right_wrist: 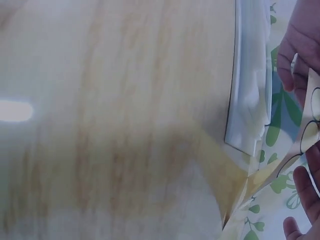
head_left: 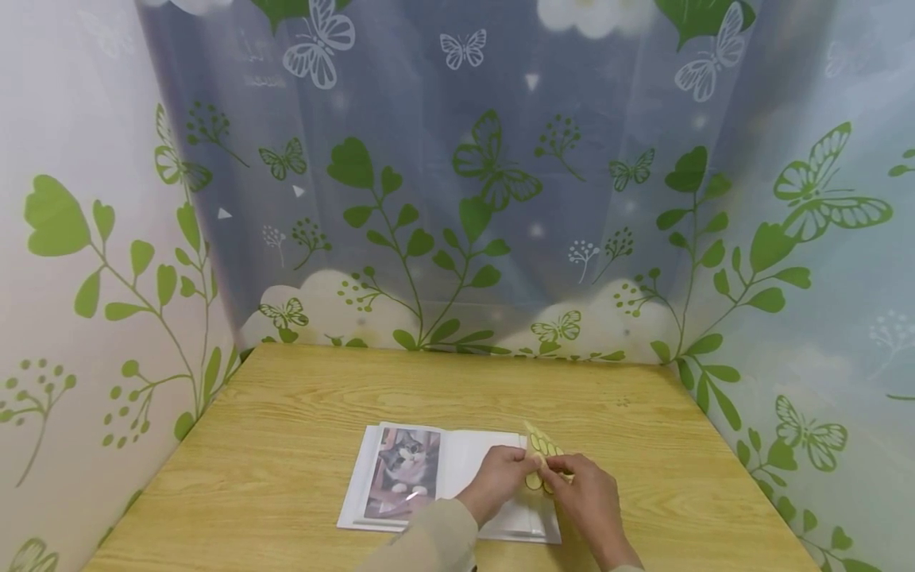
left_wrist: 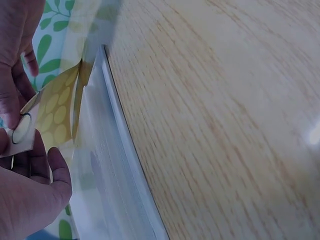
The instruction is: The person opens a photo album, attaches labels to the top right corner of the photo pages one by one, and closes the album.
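Low over the right page of an open photo album, both hands hold a yellow sheet of oval stickers. My left hand pinches the sheet's near left side between thumb and fingers. From the right, my right hand pinches it too, its fingertips close to the left ones. In the left wrist view the sticker sheet bends, with a pale oval between the fingertips. The right wrist view shows the sheet curving down beside the album's edge.
A cat photo fills the album's left page. The album lies on a wood-grain table near its front. A patterned curtain with leaves and butterflies encloses the table at the back and both sides.
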Demonstrator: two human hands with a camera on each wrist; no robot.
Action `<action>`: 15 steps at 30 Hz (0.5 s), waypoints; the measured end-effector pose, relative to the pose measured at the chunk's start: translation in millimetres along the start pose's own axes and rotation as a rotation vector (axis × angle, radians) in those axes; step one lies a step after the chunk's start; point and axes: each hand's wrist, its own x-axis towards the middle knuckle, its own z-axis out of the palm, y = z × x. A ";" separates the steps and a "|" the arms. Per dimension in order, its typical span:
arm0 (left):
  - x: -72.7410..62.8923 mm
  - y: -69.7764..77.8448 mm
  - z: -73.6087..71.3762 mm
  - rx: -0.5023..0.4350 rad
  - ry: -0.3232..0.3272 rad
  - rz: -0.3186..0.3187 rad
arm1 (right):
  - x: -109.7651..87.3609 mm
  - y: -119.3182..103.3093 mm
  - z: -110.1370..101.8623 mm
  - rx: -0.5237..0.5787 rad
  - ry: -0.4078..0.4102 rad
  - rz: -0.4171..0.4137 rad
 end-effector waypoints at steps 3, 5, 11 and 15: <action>0.6 -0.3 0.2 0.007 -0.005 0.000 | 0.2 -0.7 -0.3 -0.005 -0.004 0.005; 0.9 -0.8 0.1 0.010 -0.009 -0.001 | 0.0 -1.4 -0.7 -0.016 0.005 -0.003; 0.1 -0.6 -1.1 0.004 -0.018 0.005 | -0.2 -1.4 -0.6 -0.032 0.032 -0.034; -0.2 -1.3 -0.8 0.008 -0.015 0.003 | 0.7 0.6 -0.6 -0.022 0.021 0.016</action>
